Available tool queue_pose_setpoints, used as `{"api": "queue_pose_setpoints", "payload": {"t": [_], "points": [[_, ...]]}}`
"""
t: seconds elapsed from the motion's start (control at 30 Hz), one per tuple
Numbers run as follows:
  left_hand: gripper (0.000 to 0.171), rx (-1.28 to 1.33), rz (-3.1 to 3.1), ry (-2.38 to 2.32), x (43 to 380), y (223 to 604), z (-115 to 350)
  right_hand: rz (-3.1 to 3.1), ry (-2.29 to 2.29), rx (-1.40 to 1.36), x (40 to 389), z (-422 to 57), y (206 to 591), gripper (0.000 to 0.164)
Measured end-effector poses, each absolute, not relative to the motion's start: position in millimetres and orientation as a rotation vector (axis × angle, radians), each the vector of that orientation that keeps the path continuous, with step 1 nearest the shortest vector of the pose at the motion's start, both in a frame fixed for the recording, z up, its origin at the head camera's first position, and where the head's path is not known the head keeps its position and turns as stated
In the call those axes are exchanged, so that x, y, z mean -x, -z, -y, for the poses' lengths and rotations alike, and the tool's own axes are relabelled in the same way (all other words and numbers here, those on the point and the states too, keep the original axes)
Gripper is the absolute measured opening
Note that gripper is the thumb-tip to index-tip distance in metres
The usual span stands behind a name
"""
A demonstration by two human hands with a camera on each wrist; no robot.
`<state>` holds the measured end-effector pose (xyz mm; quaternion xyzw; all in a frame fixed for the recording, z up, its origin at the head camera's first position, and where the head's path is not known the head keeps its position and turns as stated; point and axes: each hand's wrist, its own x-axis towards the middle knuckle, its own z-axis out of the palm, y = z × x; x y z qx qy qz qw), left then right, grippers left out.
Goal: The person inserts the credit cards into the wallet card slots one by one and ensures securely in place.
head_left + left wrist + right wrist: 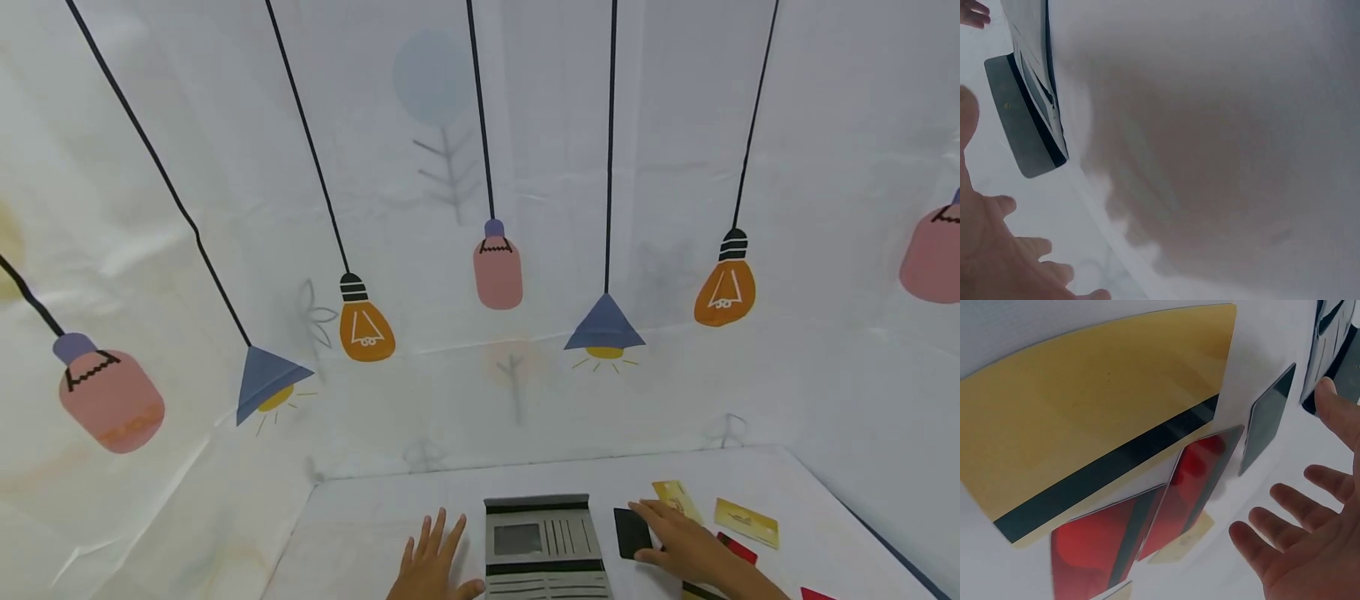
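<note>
A flat grey panel point(543, 546) with dark bands, a dark square and thin printed lines lies on the white table. To its left, my left hand point(431, 567) hovers with fingers spread, holding nothing. My right hand point(686, 546) is over several cards on the right, its fingertips near a black card point(632, 533). In the right wrist view that hand point(1310, 525) has extended fingers and nothing in them. Near it are the dark card point(1266, 422), a red card point(1194, 487), another red card point(1104, 544) and a large gold card point(1104, 394) with a dark stripe.
Two yellow cards point(747, 522) lie farther back on the right, and a red card edge point(816, 593) shows at the bottom. A white sheet wall printed with hanging lamps point(604, 323) and bulbs point(367, 332) surrounds the table point(375, 508).
</note>
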<state>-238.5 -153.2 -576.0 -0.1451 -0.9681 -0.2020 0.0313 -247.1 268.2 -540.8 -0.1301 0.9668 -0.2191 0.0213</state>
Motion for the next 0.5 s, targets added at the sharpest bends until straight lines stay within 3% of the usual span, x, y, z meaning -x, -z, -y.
{"api": "queue_pose_setpoints", "payload": {"t": [0.27, 0.5], "points": [[0.093, 0.564, 2.977, 0.668, 216, 588, 148, -3.015, 0.548, 0.634, 253, -266, 547, 0.068], [0.097, 0.520, 3.029, 0.825, 186, 578, 135, -2.939, 0.650, 0.565, 262, -265, 550, 0.069]]}}
